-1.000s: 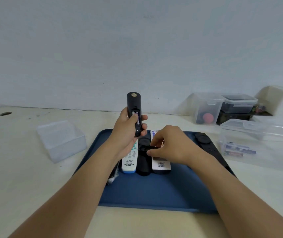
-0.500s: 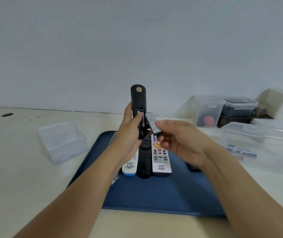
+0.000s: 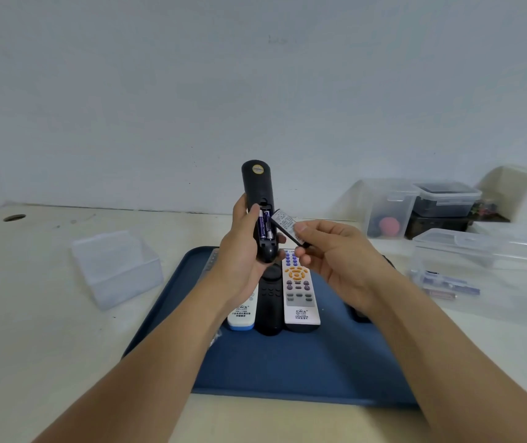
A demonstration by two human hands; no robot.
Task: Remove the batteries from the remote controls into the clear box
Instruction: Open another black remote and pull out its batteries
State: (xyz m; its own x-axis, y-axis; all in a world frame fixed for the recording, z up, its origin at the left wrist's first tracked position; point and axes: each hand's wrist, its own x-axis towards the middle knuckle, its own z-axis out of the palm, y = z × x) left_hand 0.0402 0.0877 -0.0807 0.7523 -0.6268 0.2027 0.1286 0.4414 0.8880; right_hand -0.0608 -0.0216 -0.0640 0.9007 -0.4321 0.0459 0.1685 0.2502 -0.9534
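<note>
Here the left hand (image 3: 239, 251) gripped a black remote (image 3: 257, 199) upright above the blue tray (image 3: 287, 362), fingers and thumb curled round its lower half. Its back faced the camera with the battery bay uncovered, and two batteries (image 3: 264, 224) with purple wrappers sat side by side inside. The right hand (image 3: 335, 254) pinched the loose battery cover (image 3: 287, 227) between thumb and fingertips, holding it tilted just beside the bay.

On the tray below the hands lay three more remotes, touching in a row: a white remote with a blue end (image 3: 242, 311), a black remote (image 3: 269, 302) in the middle, and a white remote with orange buttons (image 3: 298, 289). A further dark object (image 3: 356, 314) showed past the right wrist, mostly hidden.

A small clear box (image 3: 116, 266) stood on the table (image 3: 32, 330) left of the tray, well apart from the hands. To the right sat a large clear box (image 3: 485, 260) with some batteries (image 3: 444, 282) visible through its wall. Other lidded containers (image 3: 422, 206) stood by the wall (image 3: 255, 75).
</note>
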